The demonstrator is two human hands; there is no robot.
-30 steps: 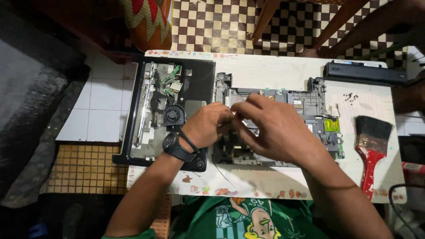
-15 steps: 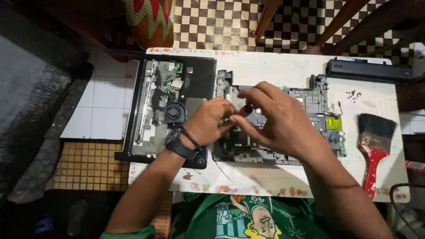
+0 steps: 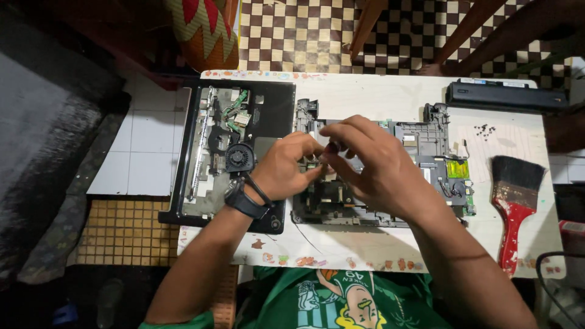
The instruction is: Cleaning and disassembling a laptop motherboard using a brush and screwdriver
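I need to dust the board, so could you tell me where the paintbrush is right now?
In the head view, the red-handled paintbrush lies on the white table at its right end, just right of the bare laptop frame and below the scattered small screws.

Both hands meet over a stripped laptop motherboard [image 3: 426,158] on a white table [image 3: 378,97], the left hand [image 3: 283,170] and right hand [image 3: 372,167] pinching at something hidden between their fingertips. An open laptop base [image 3: 234,152] lies beside the left hand, a red-handled brush [image 3: 515,201] to the right
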